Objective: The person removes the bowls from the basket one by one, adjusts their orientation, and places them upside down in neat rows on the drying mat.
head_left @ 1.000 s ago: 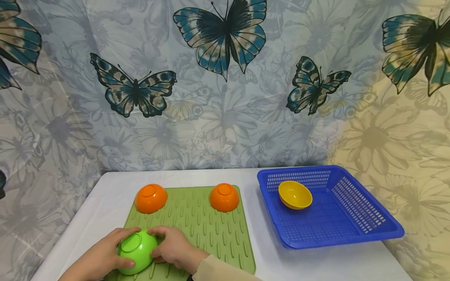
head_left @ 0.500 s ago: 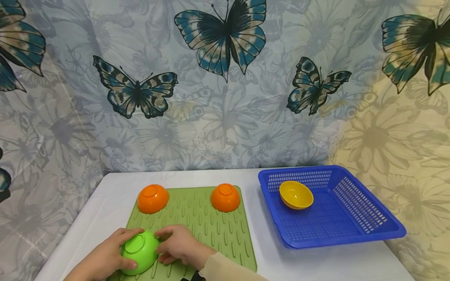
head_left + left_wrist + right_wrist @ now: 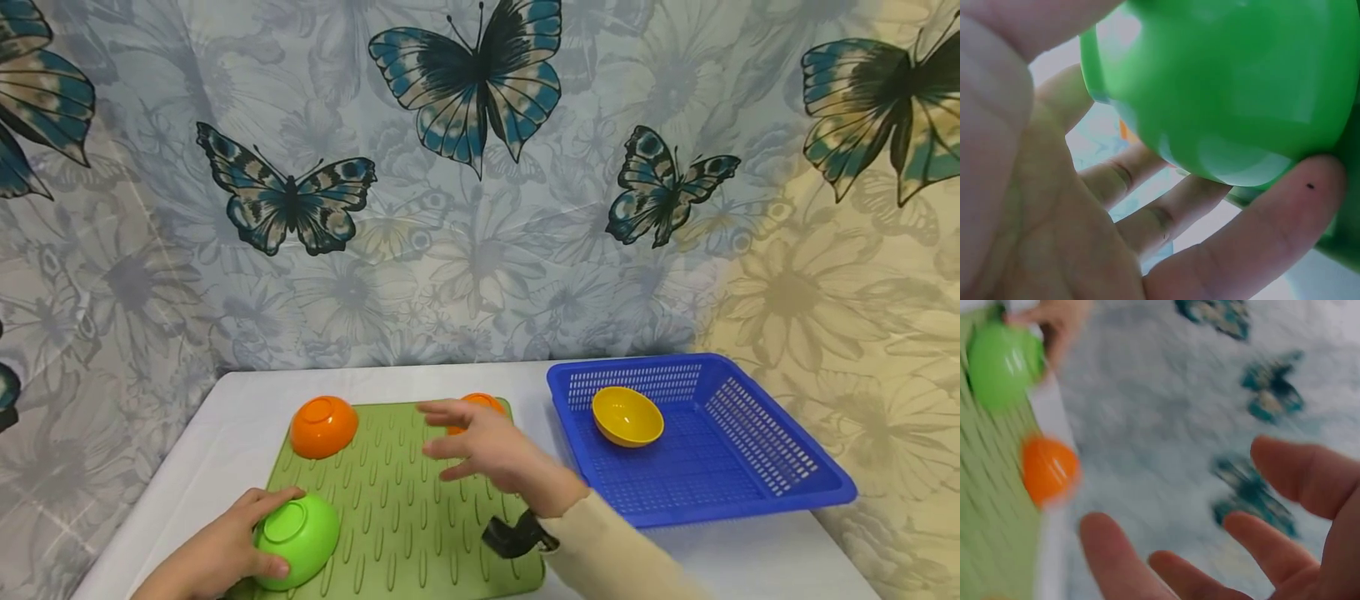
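Observation:
My left hand (image 3: 225, 546) grips a light green bowl (image 3: 307, 542), which lies upside down at the near left of the green ridged mat (image 3: 397, 517). In the left wrist view, fingers curve around the side of the green bowl (image 3: 1229, 94). My right hand (image 3: 491, 450), fingers spread and holding nothing, is over the right part of the mat. It partly covers an overturned orange bowl (image 3: 483, 402) at the far right corner. Another orange bowl (image 3: 324, 427) stands upside down at the far left corner.
Right of the mat, a blue plastic basket (image 3: 742, 510) stands on the white-covered table (image 3: 202, 442). Inside it, toward the back left, a yellow bowl (image 3: 628, 418) sits with its mouth up. Behind the table hangs a butterfly-patterned cloth (image 3: 480, 275).
My right hand has let go of the green bowl and moved up and to the right, its fingers spreading. The left hand keeps its hold on the bowl in the same place.

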The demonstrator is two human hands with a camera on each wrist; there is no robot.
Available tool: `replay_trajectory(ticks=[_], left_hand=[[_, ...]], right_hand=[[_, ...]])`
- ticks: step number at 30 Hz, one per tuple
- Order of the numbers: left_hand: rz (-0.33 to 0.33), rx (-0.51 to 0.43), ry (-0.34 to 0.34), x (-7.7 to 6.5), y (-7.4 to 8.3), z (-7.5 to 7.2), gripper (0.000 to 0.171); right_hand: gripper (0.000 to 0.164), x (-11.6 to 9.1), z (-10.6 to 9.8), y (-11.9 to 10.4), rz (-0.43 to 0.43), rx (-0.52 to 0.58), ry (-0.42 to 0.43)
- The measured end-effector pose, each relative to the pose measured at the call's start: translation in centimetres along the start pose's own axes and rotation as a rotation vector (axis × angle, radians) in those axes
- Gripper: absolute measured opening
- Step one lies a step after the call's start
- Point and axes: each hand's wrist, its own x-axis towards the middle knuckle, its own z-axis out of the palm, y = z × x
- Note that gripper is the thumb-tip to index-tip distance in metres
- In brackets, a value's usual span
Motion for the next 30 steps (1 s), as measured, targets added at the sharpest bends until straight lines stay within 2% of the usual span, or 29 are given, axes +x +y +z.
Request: replay_trajectory(ticks=[5, 7, 10, 13, 17, 19, 23, 26, 30], left_hand=[[0.003, -0.021, -0.006, 0.0, 0.0, 0.0, 0.099], [0.015, -0.022, -0.010, 0.0, -0.1, 0.1, 0.099], [0.032, -0.012, -0.007, 0.0, -0.3, 0.1, 0.101], [0.038, -0.006, -0.001, 0.0, -0.4, 0.1, 0.101], [0.038, 0.002, 0.007, -0.1, -0.3, 0.0, 0.102], [0.029, 0.000, 0.010, -0.1, -0.3, 0.0, 0.101], [0.007, -0.025, 0.007, 0.0, -0.2, 0.0, 0.100], [0.002, -0.045, 0.001, 0.0, -0.2, 0.1, 0.100], [0.006, -0.052, 0.005, -0.1, -0.1, 0.1, 0.100]], right_hand=[[0.067, -3.8, -8.9, -4.0, -0.026, -0.116, 0.068], [0.071, -5.4, -12.6, -5.2, -0.001, -0.173, 0.101], [0.077, -7.4, -17.5, -6.2, 0.087, -0.250, 0.151], [0.087, -8.6, -21.9, -6.1, 0.210, -0.351, 0.217], [0.096, -9.2, -26.8, -4.2, 0.341, -0.463, 0.268], [0.095, -9.3, -28.8, -2.9, 0.377, -0.469, 0.271], [0.088, -9.3, -31.5, -0.2, 0.398, -0.349, 0.255], [0.084, -9.2, -32.3, 1.8, 0.389, -0.208, 0.251], [0.078, -8.6, -32.1, 3.5, 0.379, -0.079, 0.251]])
